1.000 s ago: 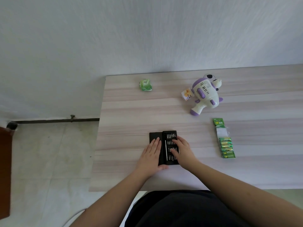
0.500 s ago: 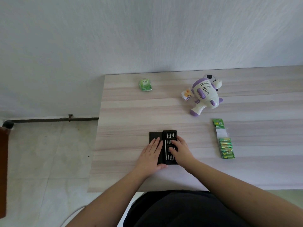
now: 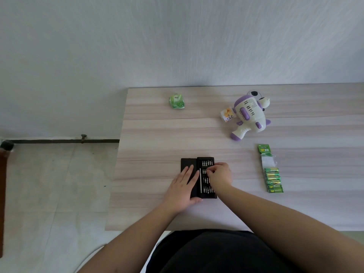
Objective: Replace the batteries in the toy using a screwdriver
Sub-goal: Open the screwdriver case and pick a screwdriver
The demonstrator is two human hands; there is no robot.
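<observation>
An open black screwdriver bit case (image 3: 204,163) lies near the table's front edge, its rows of silver bits showing. My left hand (image 3: 183,187) rests flat on the case's left flap with straight fingers. My right hand (image 3: 219,175) is over the bit tray, fingers curled, fingertips pinching at a bit in the second row. The white and purple toy (image 3: 249,114) lies on its side at the back right. A green blister strip of batteries (image 3: 271,174) lies to the right of the case.
A small green packet (image 3: 176,101) sits at the back left of the wooden table (image 3: 157,134). The table's left edge drops to a tiled floor (image 3: 49,184). A white wall stands behind the table.
My right hand's fingers have curled from lying spread on the bit tray to pinching at a bit higher up. The left hand has stayed on the flap.
</observation>
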